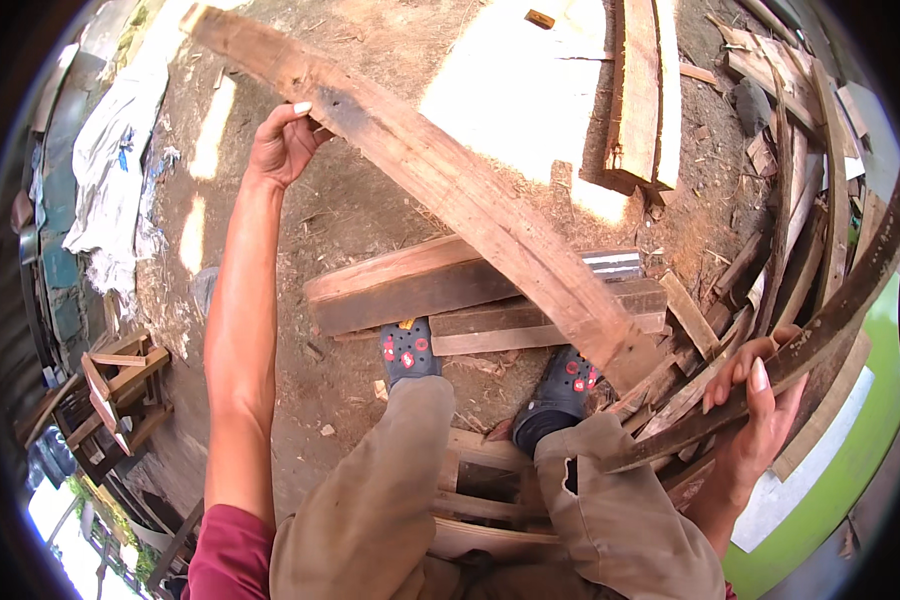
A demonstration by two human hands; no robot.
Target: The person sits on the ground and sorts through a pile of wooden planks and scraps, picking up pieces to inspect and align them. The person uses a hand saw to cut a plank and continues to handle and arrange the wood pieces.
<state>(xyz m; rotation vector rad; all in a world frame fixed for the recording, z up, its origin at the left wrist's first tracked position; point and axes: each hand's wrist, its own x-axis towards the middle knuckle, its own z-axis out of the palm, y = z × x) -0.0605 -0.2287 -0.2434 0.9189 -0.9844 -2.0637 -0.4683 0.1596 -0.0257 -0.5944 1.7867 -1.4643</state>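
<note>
My left hand (285, 148) pinches the edge of a long, rough brown wooden plank (460, 190) near its upper end, thumb on top by a dark stain. The plank slants down to the right across the middle of the view, its lower end over a pile of scrap wood. Over on the right, my right hand (755, 430) is closed around a long, narrow, dark wooden strip (835, 325). Below the plank, two thick wooden beams (410, 290) lie by my clog-clad feet; the plank partly covers them.
More beams (635, 100) lie on the dirt floor (360, 210) at the far right. Scrap wood (760, 240) is heaped along the right side, beside a green surface (875, 400). A white cloth (120, 170) and a small wooden frame (120, 390) are at the left.
</note>
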